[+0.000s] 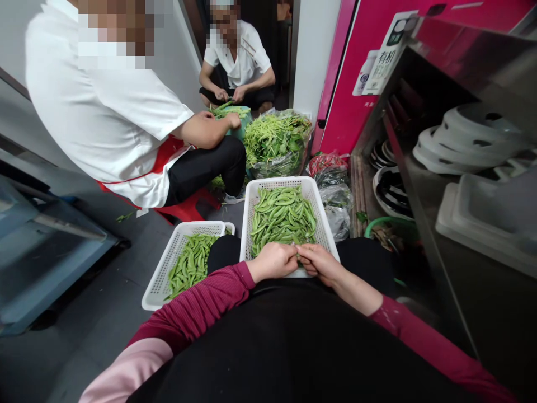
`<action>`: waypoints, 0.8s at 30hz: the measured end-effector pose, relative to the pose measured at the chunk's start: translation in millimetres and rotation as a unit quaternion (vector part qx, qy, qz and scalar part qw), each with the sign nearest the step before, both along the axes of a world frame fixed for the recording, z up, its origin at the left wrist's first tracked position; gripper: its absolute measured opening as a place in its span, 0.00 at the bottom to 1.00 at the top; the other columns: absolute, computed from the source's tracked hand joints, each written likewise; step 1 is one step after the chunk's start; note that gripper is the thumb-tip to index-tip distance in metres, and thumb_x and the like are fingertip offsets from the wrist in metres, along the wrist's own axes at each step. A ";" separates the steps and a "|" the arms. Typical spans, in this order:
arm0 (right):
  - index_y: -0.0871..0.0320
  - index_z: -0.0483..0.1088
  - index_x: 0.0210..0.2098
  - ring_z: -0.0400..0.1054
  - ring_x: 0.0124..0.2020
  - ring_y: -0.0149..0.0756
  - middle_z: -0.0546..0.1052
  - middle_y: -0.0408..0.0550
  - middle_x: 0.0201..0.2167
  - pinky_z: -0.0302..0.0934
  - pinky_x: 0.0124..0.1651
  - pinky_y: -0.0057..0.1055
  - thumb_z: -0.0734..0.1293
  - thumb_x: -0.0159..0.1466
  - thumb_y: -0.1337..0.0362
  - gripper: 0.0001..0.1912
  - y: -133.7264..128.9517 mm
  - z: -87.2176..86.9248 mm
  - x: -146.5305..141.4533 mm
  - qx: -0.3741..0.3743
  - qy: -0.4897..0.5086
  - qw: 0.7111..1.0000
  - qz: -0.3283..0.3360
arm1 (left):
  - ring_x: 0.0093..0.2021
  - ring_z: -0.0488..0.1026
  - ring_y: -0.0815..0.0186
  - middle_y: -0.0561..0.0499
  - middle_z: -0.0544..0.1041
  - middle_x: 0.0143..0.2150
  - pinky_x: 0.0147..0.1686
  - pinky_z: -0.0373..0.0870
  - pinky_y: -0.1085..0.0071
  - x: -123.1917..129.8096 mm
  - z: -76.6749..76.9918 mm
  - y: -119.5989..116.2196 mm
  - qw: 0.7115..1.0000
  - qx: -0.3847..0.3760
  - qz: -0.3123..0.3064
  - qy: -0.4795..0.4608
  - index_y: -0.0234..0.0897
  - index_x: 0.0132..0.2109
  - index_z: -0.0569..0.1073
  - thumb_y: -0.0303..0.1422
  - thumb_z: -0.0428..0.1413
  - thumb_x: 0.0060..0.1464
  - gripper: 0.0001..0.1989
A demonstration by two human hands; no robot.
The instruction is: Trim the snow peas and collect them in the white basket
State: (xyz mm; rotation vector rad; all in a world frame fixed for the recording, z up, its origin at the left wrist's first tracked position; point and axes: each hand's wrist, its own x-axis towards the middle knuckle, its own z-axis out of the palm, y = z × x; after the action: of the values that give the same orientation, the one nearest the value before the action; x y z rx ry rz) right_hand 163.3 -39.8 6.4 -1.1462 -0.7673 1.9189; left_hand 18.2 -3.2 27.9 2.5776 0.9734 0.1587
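Observation:
On my lap rests a white perforated plastic basket point(329, 238) filled with green pea pods point(283, 215). Over its near edge, my left hand point(274, 261) and my right hand point(321, 262) meet with fingers pinched together. A small bit of green shows between the fingertips, a pea pod mostly hidden by them. Both hands are closed on it. A second white basket point(156, 292), also with pea pods point(192, 260), sits lower on the floor to the left, beside my knee.
A person in white point(113, 112) sits at left on a red stool point(184, 211); another person point(239, 61) squats behind. Leafy greens point(277, 140) fill a plastic bag ahead. A steel shelf with white dishes point(470, 134) stands right, above a green bin point(373, 225). A blue cart point(54, 240) is left.

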 end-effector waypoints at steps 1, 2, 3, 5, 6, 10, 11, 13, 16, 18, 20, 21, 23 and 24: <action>0.57 0.54 0.21 0.35 0.11 0.18 0.49 0.30 0.12 0.29 0.13 0.20 0.65 0.53 0.53 0.18 -1.3 1.8 2.3 -0.002 0.018 1.000 0.012 | 0.24 0.66 0.70 0.51 0.70 0.23 0.27 0.61 0.75 -1.8 -4.3 6.0 0.999 -0.018 0.025 -0.012 0.33 0.27 0.70 0.31 0.45 0.49 0.11; 0.57 0.54 0.21 0.35 0.11 0.18 0.48 0.30 0.12 0.30 0.13 0.20 0.65 0.54 0.54 0.18 -2.8 3.8 5.3 -0.002 0.037 0.999 0.021 | 0.23 0.65 0.71 0.52 0.69 0.21 0.26 0.60 0.76 -4.8 -9.5 13.4 0.997 -0.041 0.061 -0.022 0.33 0.25 0.70 0.30 0.45 0.49 0.12; 0.58 0.54 0.21 0.35 0.11 0.18 0.47 0.30 0.12 0.30 0.13 0.20 0.65 0.54 0.55 0.17 -4.3 6.0 9.2 -0.001 0.055 0.998 0.028 | 0.23 0.64 0.71 0.53 0.67 0.20 0.25 0.59 0.77 -9.1 -15.2 21.9 0.992 -0.064 0.103 -0.026 0.33 0.25 0.69 0.30 0.44 0.49 0.12; 0.59 0.55 0.20 0.37 0.11 0.18 0.48 0.31 0.13 0.31 0.14 0.20 0.64 0.56 0.57 0.16 -6.9 9.7 18.6 -0.001 0.084 0.996 0.040 | 0.24 0.64 0.71 0.53 0.67 0.20 0.26 0.60 0.77 -20.0 -25.5 38.9 0.977 -0.096 0.189 -0.017 0.32 0.26 0.70 0.30 0.44 0.49 0.12; 0.59 0.56 0.19 0.38 0.11 0.18 0.49 0.32 0.13 0.32 0.14 0.20 0.63 0.56 0.57 0.16 -7.8 10.9 23.7 -0.005 0.095 0.994 0.043 | 0.25 0.64 0.71 0.53 0.67 0.21 0.27 0.60 0.76 -25.6 -28.6 45.8 0.970 -0.098 0.221 -0.005 0.32 0.27 0.70 0.29 0.44 0.49 0.12; 0.60 0.56 0.17 0.38 0.10 0.18 0.50 0.33 0.12 0.32 0.13 0.19 0.61 0.57 0.58 0.17 -8.7 9.3 38.9 -0.037 0.120 0.991 0.054 | 0.33 0.67 0.70 0.49 0.70 0.38 0.35 0.63 0.75 -34.0 -20.0 49.2 0.983 -0.066 0.172 0.000 0.34 0.45 0.67 0.30 0.50 0.47 0.16; 0.60 0.55 0.16 0.37 0.10 0.18 0.50 0.33 0.12 0.31 0.13 0.19 0.61 0.57 0.58 0.17 -8.6 7.8 40.7 -0.045 0.120 0.990 0.060 | 0.35 0.68 0.69 0.47 0.68 0.44 0.36 0.63 0.75 -31.1 -13.1 44.8 0.991 -0.046 0.123 0.003 0.35 0.50 0.63 0.32 0.51 0.47 0.20; 0.59 0.54 0.15 0.37 0.10 0.18 0.48 0.32 0.11 0.32 0.13 0.20 0.61 0.57 0.58 0.18 -8.4 5.2 42.8 -0.054 0.109 0.989 0.080 | 0.38 0.68 0.68 0.47 0.64 0.49 0.36 0.63 0.74 -21.0 2.8 34.9 0.999 0.004 0.016 0.032 0.39 0.51 0.62 0.36 0.48 0.51 0.19; 0.59 0.55 0.16 0.37 0.10 0.19 0.49 0.33 0.11 0.32 0.13 0.20 0.59 0.57 0.56 0.18 -7.5 5.7 45.8 -0.033 0.042 0.992 0.116 | 0.35 0.69 0.67 0.48 0.69 0.38 0.33 0.63 0.74 -3.6 25.2 27.7 0.991 0.024 -0.098 0.089 0.38 0.41 0.68 0.32 0.43 0.54 0.11; 0.60 0.61 0.18 0.42 0.11 0.20 0.55 0.35 0.12 0.37 0.14 0.20 0.60 0.56 0.56 0.16 -5.0 10.7 48.5 0.036 -0.065 0.984 0.159 | 0.30 0.68 0.68 0.50 0.70 0.29 0.30 0.62 0.74 4.0 37.3 29.4 0.983 -0.016 -0.147 0.105 0.36 0.33 0.69 0.29 0.45 0.52 0.08; 0.60 0.66 0.23 0.52 0.16 0.23 0.63 0.39 0.16 0.45 0.18 0.21 0.64 0.53 0.57 0.12 -0.9 19.1 49.9 0.147 -0.193 0.949 0.203 | 0.24 0.64 0.70 0.52 0.68 0.22 0.26 0.59 0.75 7.8 47.3 33.1 0.975 -0.096 -0.181 0.087 0.36 0.27 0.69 0.29 0.48 0.48 0.07; 0.59 0.68 0.24 0.56 0.19 0.25 0.66 0.40 0.19 0.49 0.21 0.22 0.66 0.52 0.57 0.10 1.4 23.8 49.3 0.204 -0.242 0.922 0.222 | 0.21 0.62 0.72 0.53 0.66 0.20 0.24 0.58 0.76 8.8 51.4 34.7 0.968 -0.152 -0.189 0.065 0.35 0.24 0.68 0.28 0.49 0.46 0.07; 0.58 0.68 0.24 0.59 0.24 0.28 0.67 0.40 0.21 0.52 0.26 0.23 0.66 0.52 0.58 0.09 5.4 32.3 45.0 0.291 -0.287 0.879 0.244 | 0.17 0.56 0.74 0.56 0.61 0.16 0.20 0.54 0.76 10.7 56.6 36.0 0.944 -0.285 -0.167 -0.003 0.34 0.20 0.65 0.28 0.48 0.45 0.08; 0.57 0.68 0.24 0.59 0.24 0.29 0.67 0.40 0.20 0.52 0.27 0.24 0.64 0.54 0.57 0.10 6.8 35.3 41.4 0.315 -0.292 0.870 0.242 | 0.16 0.54 0.75 0.57 0.59 0.15 0.19 0.53 0.77 12.0 57.1 35.4 0.927 -0.349 -0.130 -0.048 0.34 0.19 0.62 0.28 0.46 0.45 0.09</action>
State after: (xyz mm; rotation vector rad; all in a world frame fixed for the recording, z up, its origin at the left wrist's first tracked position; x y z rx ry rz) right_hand 204.7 -33.1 41.7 -1.1658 -2.0038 1.4504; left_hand 30.1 32.2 85.0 1.9809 0.5078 -0.1170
